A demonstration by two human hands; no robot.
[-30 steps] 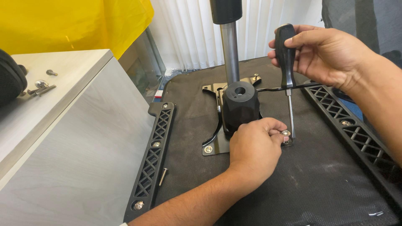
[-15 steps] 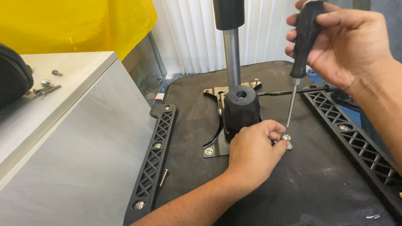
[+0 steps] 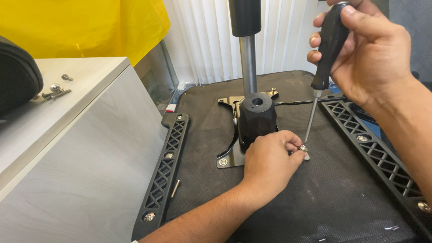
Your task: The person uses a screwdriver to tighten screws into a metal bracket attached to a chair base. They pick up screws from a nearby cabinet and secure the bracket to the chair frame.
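We see our left hand (image 3: 270,164) pinching a small silver screw (image 3: 303,148) beside the black cylindrical housing (image 3: 257,118); our right hand (image 3: 373,58), clenched around the black-handled screwdriver (image 3: 330,45), holds it near-upright above.

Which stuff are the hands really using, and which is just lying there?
In use: right hand gripping black-handled screwdriver; left hand steadying small silver screw; metal chair plate.
Lying about: loose silver screws on grey wooden cabinet; yellow plastic sheet.

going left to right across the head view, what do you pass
loose screws on the cabinet top → left black lattice bracket → loose screw on the seat underside → black mechanism housing → left hand → screwdriver → right hand
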